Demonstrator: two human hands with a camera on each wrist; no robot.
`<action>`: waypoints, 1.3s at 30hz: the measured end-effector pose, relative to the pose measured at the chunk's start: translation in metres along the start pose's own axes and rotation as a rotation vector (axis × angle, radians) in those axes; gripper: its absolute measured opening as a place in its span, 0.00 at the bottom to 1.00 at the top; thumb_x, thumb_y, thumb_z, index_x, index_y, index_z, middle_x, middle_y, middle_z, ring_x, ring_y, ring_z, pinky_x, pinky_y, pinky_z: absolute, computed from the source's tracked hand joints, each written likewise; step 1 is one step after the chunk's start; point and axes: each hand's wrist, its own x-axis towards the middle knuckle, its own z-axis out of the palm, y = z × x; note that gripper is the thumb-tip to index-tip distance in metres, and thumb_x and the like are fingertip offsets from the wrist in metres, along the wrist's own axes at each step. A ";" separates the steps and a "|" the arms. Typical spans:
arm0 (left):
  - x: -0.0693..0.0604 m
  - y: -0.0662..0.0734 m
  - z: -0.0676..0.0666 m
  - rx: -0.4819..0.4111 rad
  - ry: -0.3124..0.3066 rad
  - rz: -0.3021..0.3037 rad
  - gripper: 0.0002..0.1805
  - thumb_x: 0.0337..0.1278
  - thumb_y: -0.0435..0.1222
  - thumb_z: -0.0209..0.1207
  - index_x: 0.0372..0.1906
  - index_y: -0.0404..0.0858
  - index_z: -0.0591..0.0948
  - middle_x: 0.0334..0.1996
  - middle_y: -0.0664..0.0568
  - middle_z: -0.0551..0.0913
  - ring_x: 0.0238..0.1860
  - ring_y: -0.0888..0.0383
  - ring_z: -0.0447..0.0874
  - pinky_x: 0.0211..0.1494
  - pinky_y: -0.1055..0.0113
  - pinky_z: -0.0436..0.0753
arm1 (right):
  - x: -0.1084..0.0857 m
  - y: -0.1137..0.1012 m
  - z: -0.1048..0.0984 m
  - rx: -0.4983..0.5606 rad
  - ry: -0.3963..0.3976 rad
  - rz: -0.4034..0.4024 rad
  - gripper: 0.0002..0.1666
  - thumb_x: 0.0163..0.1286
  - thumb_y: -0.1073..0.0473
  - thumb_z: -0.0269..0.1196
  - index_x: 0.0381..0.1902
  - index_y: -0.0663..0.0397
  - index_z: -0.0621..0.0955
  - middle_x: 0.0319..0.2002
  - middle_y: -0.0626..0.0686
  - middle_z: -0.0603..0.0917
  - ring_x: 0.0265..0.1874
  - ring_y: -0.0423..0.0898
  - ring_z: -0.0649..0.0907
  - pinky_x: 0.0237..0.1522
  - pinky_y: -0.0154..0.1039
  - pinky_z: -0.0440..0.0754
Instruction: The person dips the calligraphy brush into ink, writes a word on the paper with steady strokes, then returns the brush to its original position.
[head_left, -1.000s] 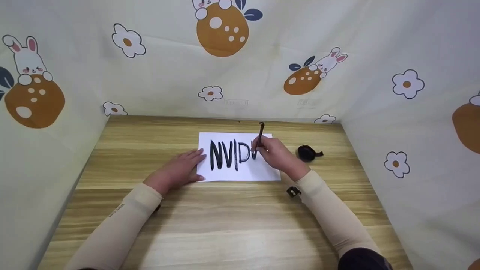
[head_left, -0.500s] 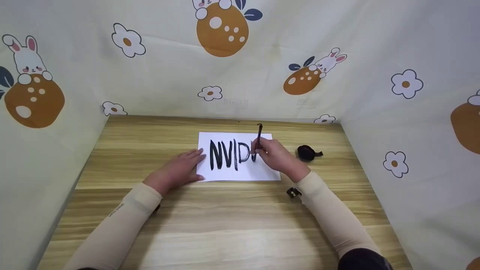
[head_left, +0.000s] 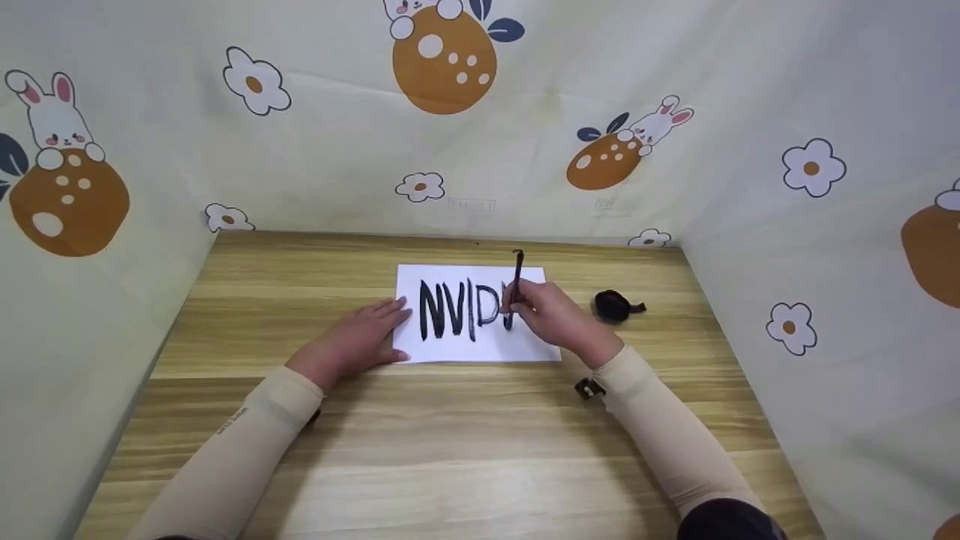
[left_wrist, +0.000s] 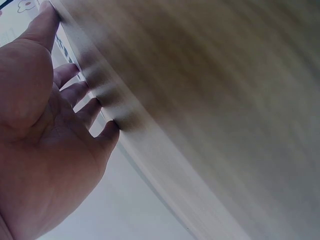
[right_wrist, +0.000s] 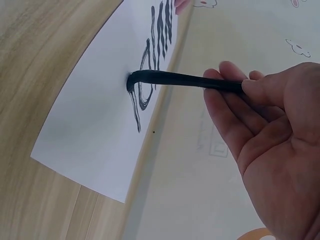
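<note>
A white sheet of paper (head_left: 457, 351) lies on the table, bearing black brushed letters that read "NVID" and a further upright stroke. My right hand (head_left: 551, 315) pinches a dark brush (head_left: 517, 274) between thumb and fingers. In the right wrist view the bent black tip of the brush (right_wrist: 165, 78) touches the paper (right_wrist: 85, 130) at one end of that stroke. My left hand (head_left: 352, 341) rests on the paper's left edge, thumb and fingers spread. The left wrist view shows the left hand (left_wrist: 55, 135) with its fingertips down along the paper's edge.
A small black dish with a short handle (head_left: 613, 306) stands on the wooden table (head_left: 450, 450), right of the paper. Pale cloth walls (head_left: 315, 150) printed with rabbits and flowers enclose the table at the back and both sides. A black clip-like piece (head_left: 589, 388) sits by the right wrist.
My right hand has moved slightly toward me with the brush, and the upright stroke right of the "D" reaches lower. The left hand and the paper stay in place.
</note>
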 end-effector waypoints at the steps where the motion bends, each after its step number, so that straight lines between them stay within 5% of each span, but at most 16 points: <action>1: 0.000 0.000 0.000 0.001 0.001 0.002 0.46 0.78 0.54 0.66 0.86 0.33 0.65 0.87 0.36 0.59 0.87 0.34 0.56 0.84 0.31 0.60 | 0.000 -0.001 0.000 0.000 -0.004 0.000 0.09 0.80 0.75 0.61 0.45 0.60 0.86 0.41 0.52 0.92 0.47 0.47 0.91 0.55 0.46 0.90; 24: -0.001 0.000 0.000 0.001 -0.010 -0.004 0.46 0.78 0.55 0.65 0.87 0.34 0.64 0.88 0.37 0.57 0.87 0.35 0.54 0.85 0.32 0.58 | -0.008 -0.008 -0.001 0.100 -0.056 -0.029 0.07 0.79 0.76 0.62 0.45 0.64 0.86 0.41 0.57 0.92 0.48 0.52 0.92 0.57 0.44 0.90; 39: -0.003 0.001 -0.004 0.001 0.007 0.017 0.45 0.78 0.53 0.66 0.86 0.31 0.65 0.87 0.35 0.59 0.86 0.33 0.56 0.84 0.31 0.60 | -0.014 -0.021 -0.032 0.271 0.029 0.097 0.07 0.83 0.72 0.61 0.52 0.61 0.85 0.49 0.57 0.92 0.55 0.52 0.91 0.62 0.50 0.89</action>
